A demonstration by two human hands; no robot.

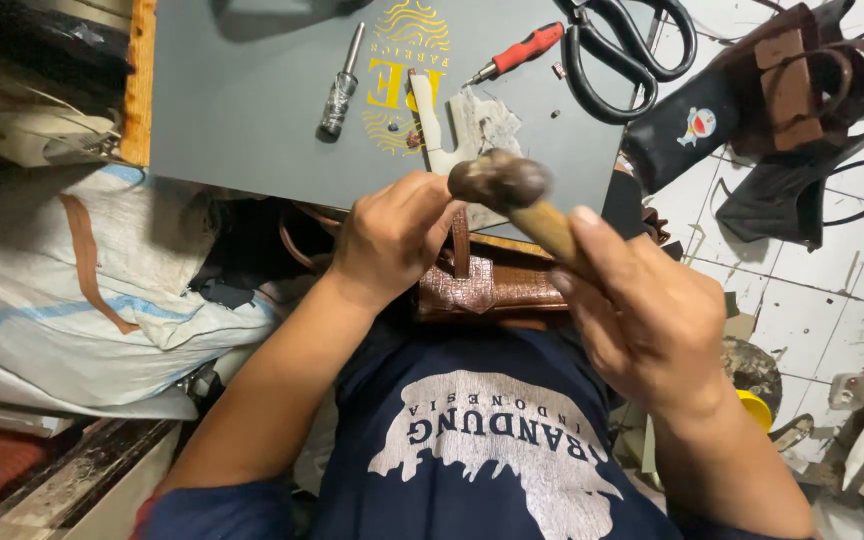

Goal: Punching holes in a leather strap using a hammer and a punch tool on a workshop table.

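Right hand gripping hammer, left hand pinching brown strap, yellow-printed grey board beyond.

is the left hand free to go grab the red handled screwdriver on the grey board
Probably not yet: the left hand is pinching something at the brown bag. Otherwise the way to the red-handled screwdriver looks open.

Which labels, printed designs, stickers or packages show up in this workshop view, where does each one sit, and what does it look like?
Gold printed emblem: on the grey work board beyond the hands, wavy lines above block lettering.
Small cartoon sticker: on the black leather piece at upper right, round, blue, white and red.
White print: on the person's navy shirt, a ragged map-like patch with lettering.
White woven sack: at left, bulging, with a brown strap and pale blue stripes.
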